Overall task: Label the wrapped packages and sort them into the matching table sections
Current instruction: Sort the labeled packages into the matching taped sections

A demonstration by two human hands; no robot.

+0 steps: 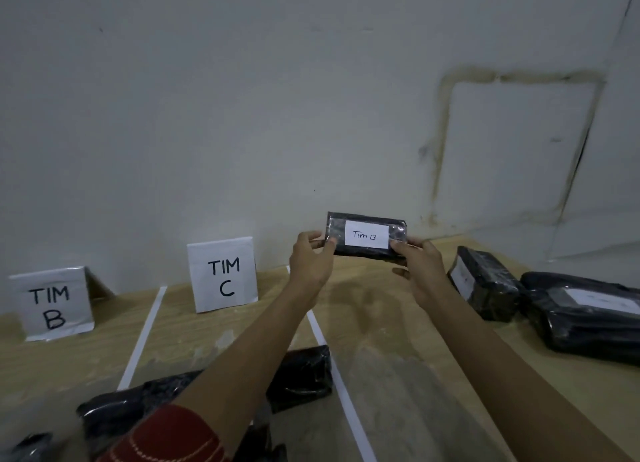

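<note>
Pinching black film-wrapped package (336, 226) by both ends, left hand (309, 260) and right hand (421, 264) risk missorting: scrawled white paper label (366, 235) reads ambiguously.

Pale grey wall (242, 97), scuffed, few small dark specks. Brownish rectangular stain outline (445, 122) on its right part; dark crack (585, 146) runs along the outline's right edge.

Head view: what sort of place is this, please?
Probably a makeshift parcel-sorting station. White tape strips divide the wooden table into sections, paper signs TIM B and TIM C stand on it, and black wrapped packages with white labels lie at right.
</note>
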